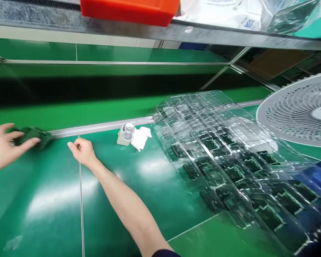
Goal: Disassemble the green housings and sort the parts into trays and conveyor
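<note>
At the far left, my left hand [4,146] has its thumb and fingers around a small stack of dark green circuit boards [33,137], close to the metal strip at the back of the bench. The boards are slightly blurred. My right hand [82,151] is a little to the right, its fingers curled in and the thumb pointing left. Nothing shows in it, and it is apart from the boards. On the right, clear plastic trays [203,132] lie stacked at an angle, with several dark circuit boards [234,173] in their compartments.
Two white rolls [127,132] and a crumpled white piece [140,137] lie at the bench's middle back. A grey fan [299,110] stands at the right. Overhead, a metal shelf [208,35] carries a red bin [131,10] and plastic bags [224,14]. The bench [139,185] is green.
</note>
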`<state>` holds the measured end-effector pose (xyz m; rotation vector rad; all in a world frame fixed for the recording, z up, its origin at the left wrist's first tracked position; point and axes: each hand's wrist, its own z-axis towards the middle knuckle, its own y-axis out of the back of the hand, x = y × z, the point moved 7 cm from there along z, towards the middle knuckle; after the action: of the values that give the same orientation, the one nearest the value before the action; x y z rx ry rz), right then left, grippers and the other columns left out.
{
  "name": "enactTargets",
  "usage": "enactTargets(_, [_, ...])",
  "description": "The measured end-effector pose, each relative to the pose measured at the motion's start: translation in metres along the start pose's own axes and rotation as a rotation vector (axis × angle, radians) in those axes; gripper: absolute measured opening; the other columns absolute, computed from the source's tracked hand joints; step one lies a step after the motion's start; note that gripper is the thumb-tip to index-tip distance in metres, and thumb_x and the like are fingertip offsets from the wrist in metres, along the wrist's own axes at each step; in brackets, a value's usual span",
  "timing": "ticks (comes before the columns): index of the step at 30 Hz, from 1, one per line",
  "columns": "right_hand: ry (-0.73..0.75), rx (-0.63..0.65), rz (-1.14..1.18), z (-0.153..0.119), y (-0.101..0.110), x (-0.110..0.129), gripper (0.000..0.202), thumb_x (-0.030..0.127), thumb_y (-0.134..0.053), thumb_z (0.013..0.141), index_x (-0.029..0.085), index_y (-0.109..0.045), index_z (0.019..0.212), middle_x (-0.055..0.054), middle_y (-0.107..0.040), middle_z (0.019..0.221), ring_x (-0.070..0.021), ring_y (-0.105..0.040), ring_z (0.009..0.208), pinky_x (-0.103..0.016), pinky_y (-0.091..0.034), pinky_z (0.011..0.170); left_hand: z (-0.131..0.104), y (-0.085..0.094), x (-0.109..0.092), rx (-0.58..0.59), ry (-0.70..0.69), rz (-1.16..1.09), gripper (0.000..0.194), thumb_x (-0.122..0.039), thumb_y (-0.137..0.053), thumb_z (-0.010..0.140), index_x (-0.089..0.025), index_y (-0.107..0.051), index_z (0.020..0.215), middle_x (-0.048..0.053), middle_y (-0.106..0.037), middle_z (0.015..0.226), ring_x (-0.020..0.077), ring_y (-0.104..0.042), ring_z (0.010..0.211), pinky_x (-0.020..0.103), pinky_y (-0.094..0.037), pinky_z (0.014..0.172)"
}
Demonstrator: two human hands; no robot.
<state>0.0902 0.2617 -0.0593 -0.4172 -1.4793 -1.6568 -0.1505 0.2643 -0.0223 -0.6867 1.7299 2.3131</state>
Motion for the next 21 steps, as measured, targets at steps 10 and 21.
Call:
enactTargets(10, [-0.058,-0.045,0.028,-0.182,0.006,0.007,0.083,0.024,-0.054,0.088,0.016,-0.006,0.155,-0.021,-0.037,0.15,-0.034,-0.039,0.139,-0.055,-0.049,0.103,-0.211,-0.041,-0.128,0.037,-0.141,0.236,0.038,-0.044,-0.061,0.082,-0.015,-0.066,0.105,0.023,-0.035,0.151,0.0413,-0.058,0.113,0.05,-0.058,0.071])
enactTargets(21, [0.097,0.048,0.007,-0.18,0.048,-0.014,0.059,0.038,-0.054,0.092,0.022,-0.033,0.145,-0.015,-0.06,0.129,-0.0304,-0.057,0.12,-0.049,-0.054,0.093,-0.202,0.004,-0.093,0.162,-0.284,-0.213,0.057,-0.037,-0.061,0.087,-0.03,-0.043,0.141,0.011,-0.046,0.148,0.0306,-0.045,0.136,0.052,-0.043,0.11])
